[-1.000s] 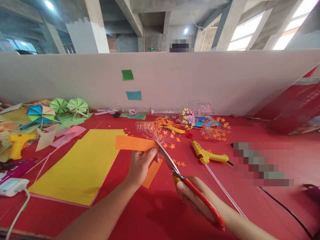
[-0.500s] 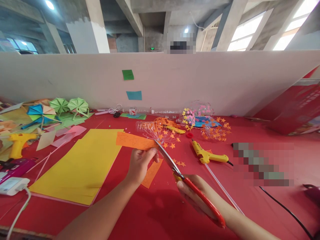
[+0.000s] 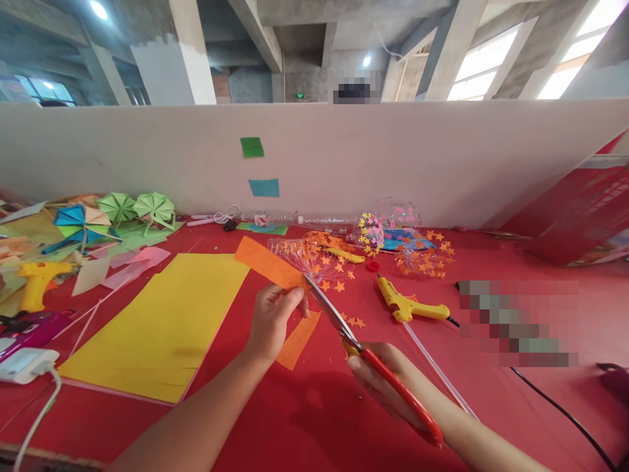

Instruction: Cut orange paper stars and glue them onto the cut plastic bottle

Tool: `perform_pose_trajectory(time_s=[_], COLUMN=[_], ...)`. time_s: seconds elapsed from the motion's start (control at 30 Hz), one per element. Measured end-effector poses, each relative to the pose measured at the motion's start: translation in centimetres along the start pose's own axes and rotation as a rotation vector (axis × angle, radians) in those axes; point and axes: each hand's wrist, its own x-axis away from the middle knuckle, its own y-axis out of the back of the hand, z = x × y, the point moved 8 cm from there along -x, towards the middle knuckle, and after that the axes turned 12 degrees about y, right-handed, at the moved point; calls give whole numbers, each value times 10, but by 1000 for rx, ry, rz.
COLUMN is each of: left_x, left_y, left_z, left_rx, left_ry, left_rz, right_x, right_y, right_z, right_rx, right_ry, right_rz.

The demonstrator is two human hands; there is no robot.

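Scissors (image 3: 350,339) sit clamped in right grip (image 3: 390,359), orange strip (image 3: 268,262) in left grip (image 3: 271,321), clear bottle (image 3: 330,221) beyond.

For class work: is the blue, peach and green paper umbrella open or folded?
Open: the umbrella shows panels fanned out around its centre.

The scissors (image 3: 345,335) pair smooth, shiny metal blades (image 3: 327,308) with a glossy red plastic handle (image 3: 400,390). The orange strip (image 3: 265,260) is thin, matt paper, and the yellow sheets (image 3: 147,328) are smooth, matt paper too. Both glue guns (image 3: 405,306) are yellow plastic with a soft sheen; the clear bottle (image 3: 327,221) is shiny plastic. The red tabletop (image 3: 314,426) looks smooth and faintly glossy, the pale partition (image 3: 393,151) smooth and matt, the ceiling beams (image 3: 260,26) rough concrete.
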Motion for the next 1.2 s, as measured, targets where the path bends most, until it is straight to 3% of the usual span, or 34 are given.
perform_pose_trajectory(time_s=[0.27, 0.47, 0.7, 1.2], left_x=[-2, -2, -3, -8], left_y=[7, -4, 1, 2], left_z=[-9, -2, -8, -13], left_rx=[55, 72, 59, -31], left_ry=[-35, 33, -6, -38], left_rz=[-79, 32, -14, 67], right_x=[-1, -2, -2, 0], right_y=[1, 3, 3, 0], right_z=[-4, 0, 3, 4], right_rx=[35, 27, 48, 39], right_ry=[2, 29, 27, 73], right_rz=[-25, -52, -29, 49])
